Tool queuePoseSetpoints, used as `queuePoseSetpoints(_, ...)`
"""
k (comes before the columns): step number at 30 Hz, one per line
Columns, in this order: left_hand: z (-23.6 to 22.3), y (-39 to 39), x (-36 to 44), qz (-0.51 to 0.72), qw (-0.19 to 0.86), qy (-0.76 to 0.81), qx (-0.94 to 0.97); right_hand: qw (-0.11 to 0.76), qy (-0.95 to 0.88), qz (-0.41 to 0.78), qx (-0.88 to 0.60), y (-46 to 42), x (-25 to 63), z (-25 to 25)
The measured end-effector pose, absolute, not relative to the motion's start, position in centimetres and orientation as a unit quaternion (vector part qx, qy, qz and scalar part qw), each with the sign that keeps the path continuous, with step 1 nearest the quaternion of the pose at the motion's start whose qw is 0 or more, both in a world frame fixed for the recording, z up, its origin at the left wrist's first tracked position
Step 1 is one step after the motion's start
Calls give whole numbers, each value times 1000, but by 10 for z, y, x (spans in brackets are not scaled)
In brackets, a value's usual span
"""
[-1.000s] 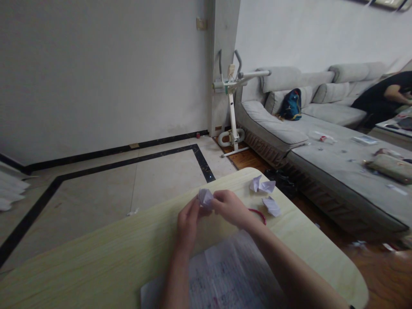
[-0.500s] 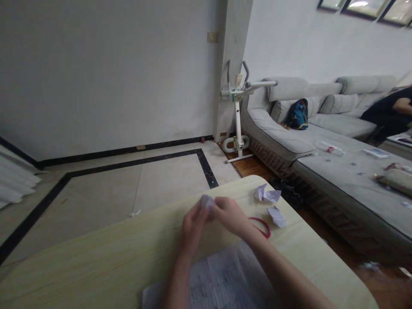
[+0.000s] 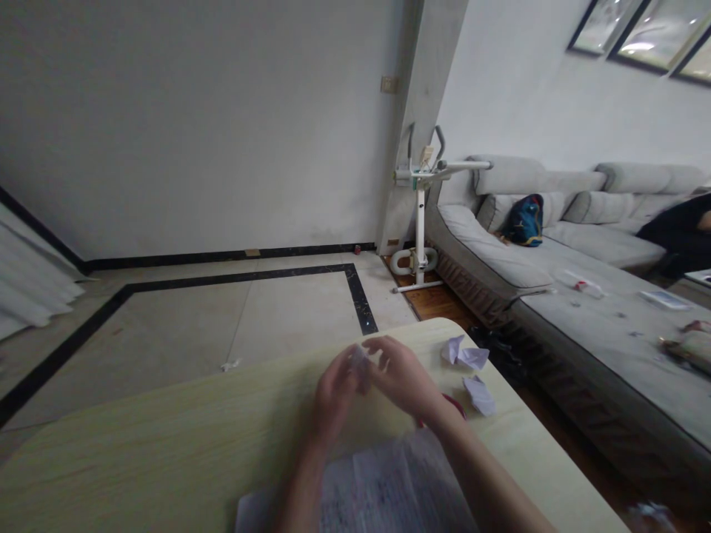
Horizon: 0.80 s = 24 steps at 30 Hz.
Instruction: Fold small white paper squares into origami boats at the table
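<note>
A small folded piece of paper, pale and slightly blurred, is held above the far part of the table. My left hand is closed around its left side. On its right side, my right hand pinches it, with some fingers raised and curved. Under my forearms lies a sheet of paper with writing, its near part out of view. A red ring-shaped handle shows partly from behind my right forearm. Right of my right hand lie folded paper pieces and another folded paper.
The light wood-grain table has a rounded far right corner. Beyond it stand a white exercise machine and a grey sofa with a blue backpack. A person in dark clothes is at the far right.
My view has tilted, so the room and table sit lower in the picture. The fingers of my right hand have lifted and spread somewhat around the folded paper, which both hands still hold.
</note>
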<state>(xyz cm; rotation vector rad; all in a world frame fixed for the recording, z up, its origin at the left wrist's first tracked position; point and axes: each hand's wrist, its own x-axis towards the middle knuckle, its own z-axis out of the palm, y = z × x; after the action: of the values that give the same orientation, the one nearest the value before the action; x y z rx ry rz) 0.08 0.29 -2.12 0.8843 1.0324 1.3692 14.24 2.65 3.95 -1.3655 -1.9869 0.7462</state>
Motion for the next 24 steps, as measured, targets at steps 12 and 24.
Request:
queuePoseSetpoints(12,-32,6,-1,592,559,435,385,345,-766,279,-465,26,136,34)
queuePoseSetpoints(24,-19,2,-1,593,569,461,335,312,-797,249,-454,9,166,71)
